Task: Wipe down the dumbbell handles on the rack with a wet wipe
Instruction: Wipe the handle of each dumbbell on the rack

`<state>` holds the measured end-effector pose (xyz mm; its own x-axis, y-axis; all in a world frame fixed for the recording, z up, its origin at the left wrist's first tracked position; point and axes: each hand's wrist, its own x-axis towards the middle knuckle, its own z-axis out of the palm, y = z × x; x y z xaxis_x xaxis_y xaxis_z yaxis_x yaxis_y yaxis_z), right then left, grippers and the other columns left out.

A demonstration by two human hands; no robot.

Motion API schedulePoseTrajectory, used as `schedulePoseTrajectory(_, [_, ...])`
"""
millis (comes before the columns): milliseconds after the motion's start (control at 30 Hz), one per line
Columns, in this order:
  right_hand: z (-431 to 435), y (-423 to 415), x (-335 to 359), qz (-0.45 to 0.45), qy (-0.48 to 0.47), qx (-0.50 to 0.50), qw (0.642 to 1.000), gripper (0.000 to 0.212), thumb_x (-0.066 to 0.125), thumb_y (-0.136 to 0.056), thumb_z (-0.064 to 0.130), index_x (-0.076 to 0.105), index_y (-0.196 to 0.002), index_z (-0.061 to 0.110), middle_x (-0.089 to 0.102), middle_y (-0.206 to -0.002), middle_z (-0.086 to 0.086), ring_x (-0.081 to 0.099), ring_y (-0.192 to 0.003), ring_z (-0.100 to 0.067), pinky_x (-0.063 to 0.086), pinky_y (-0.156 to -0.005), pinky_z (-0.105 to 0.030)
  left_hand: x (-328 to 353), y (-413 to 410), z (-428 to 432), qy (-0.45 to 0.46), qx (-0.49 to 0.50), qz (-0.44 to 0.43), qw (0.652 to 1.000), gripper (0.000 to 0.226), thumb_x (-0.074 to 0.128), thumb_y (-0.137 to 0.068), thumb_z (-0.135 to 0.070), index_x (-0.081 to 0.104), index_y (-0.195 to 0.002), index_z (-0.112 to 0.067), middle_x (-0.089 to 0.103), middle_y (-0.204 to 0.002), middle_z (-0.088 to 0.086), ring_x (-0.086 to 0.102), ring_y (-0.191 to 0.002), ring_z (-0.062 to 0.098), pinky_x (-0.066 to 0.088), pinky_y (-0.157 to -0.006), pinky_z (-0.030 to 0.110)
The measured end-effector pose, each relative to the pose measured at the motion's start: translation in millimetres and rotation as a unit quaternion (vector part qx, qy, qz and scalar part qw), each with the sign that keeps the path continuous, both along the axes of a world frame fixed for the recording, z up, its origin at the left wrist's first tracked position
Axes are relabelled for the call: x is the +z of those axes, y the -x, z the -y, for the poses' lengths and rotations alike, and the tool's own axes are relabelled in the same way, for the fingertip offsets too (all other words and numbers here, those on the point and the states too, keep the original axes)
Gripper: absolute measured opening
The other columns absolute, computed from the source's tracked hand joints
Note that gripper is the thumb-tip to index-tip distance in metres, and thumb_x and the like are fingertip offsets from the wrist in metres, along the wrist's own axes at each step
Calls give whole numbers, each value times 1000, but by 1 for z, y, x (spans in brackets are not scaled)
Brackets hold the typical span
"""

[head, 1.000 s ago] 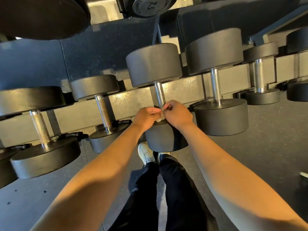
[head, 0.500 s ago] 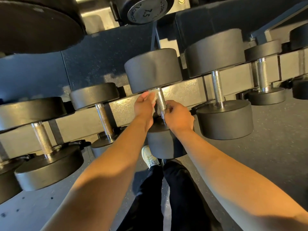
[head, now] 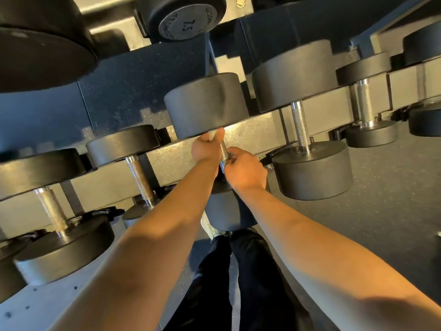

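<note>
Place: A gym's free-weight area.
Rack: A tiered metal rack (head: 253, 136) runs just beyond the left hand (head: 206, 149) and right hand (head: 247, 172).
Weights: The hands grip the handle of a dumbbell (head: 205, 103). More black, round-headed neighbouring dumbbells (head: 310, 170) with knurled chrome handles line up on either side.
Marking: Above the hands, on the upper tier, a dumbbell head (head: 188, 22) is stamped "7.5".
Floor: Dark speckled rubber flooring (head: 393, 211) spreads to the right of the right hand.

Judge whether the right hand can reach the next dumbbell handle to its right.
Probably yes: the right hand holds the middle handle, the left hand grips the wipe above, and the neighbouring handle stands bare with nothing between.
</note>
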<state>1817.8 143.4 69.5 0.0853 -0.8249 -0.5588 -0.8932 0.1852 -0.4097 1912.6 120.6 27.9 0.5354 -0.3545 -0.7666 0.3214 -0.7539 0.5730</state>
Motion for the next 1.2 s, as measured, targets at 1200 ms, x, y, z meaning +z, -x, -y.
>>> schedulePoseTrajectory(1200, [-1,5,-5,32,32,-42,998,22,53,-95,14,67,-109,24,67,-99,0,65,-87,-23,55,-74,-40,-11,-10,-26,-33,-109,-129,985,45,39,-98,-26,77,-75,-21,75,-96,6,67,-96,25,50,-100,38])
